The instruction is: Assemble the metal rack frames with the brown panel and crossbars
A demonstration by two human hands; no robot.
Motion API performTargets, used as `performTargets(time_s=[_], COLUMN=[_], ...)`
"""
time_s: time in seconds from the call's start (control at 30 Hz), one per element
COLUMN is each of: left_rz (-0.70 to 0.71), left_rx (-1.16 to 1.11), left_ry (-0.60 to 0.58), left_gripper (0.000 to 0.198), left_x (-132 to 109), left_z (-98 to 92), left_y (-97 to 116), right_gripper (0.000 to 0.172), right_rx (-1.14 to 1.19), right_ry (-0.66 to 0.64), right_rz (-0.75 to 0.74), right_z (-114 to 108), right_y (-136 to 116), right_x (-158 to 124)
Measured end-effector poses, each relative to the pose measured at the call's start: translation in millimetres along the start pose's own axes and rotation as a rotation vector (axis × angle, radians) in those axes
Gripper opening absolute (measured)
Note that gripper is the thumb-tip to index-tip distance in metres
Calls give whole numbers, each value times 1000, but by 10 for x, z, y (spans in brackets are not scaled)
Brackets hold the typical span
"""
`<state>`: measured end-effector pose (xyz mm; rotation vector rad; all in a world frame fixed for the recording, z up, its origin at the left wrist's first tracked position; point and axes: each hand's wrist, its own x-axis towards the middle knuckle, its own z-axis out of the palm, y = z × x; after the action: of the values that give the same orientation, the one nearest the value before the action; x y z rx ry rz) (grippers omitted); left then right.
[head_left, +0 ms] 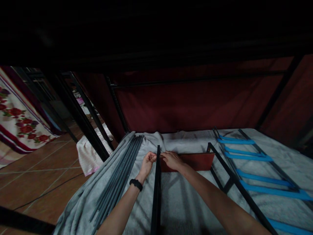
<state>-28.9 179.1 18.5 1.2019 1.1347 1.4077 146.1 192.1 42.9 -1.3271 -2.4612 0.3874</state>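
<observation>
My left hand (147,163), with a black band on the wrist, is at the left side of a dark upright frame bar (156,192). Its fingers are pinched together against the bar near its far end; anything small between them is too dim to make out. On the other side of that bar, my right hand (172,160) is closed over the left end of a reddish-brown board (198,161). The board spans from this bar to a second dark frame side (232,176) on the right. Both frame sides stand on a grey blanket (181,195).
Several thin grey rods (119,176) lie bundled at the left. Dark frame pieces with blue straps (266,182) lie at the right. Black bunk posts (80,117) rise at the left, with a dark overhang above. A maroon curtain (195,104) hangs behind.
</observation>
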Motion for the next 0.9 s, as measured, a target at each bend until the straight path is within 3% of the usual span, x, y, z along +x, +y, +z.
performTargets(time_s=[0.17,0.33,0.47,0.57,0.63,0.67,0.73,0.77,0.9], left_rz=[130,143,233,424,529,564,599,607,616], left_rx=[100,153,320,515,592,612,632,638,694], left_ry=[-40,-86,-52,-25,-79,-117,-226,-291,-510], left_gripper=[23,22,28,26,24,24,26,27,34], left_x=[15,27,59,96,107,106,89,75,13], left_z=[-11,-61,-142,-58,147,298,679,900,1820], left_y=[-15,-39,104,324,466,517,561,551,366], right_gripper=[40,43,40,36,34,31,24,27,40], right_rx=[38,82,70,63,115,181,420,467,642], right_ry=[29,110,208,320,416,484,560,550,461], right_rz=[-43,-69,-126,-64,106,259,623,716,826], right_z=[-25,-150,-483,-851,-1082,-1173,-1279,-1288,-1095], right_y=[19,33,184,566,956,1170,1573,1739,2067], right_x=[-6,-67,-301,-634,-905,-1045,-1312,-1431,-1716])
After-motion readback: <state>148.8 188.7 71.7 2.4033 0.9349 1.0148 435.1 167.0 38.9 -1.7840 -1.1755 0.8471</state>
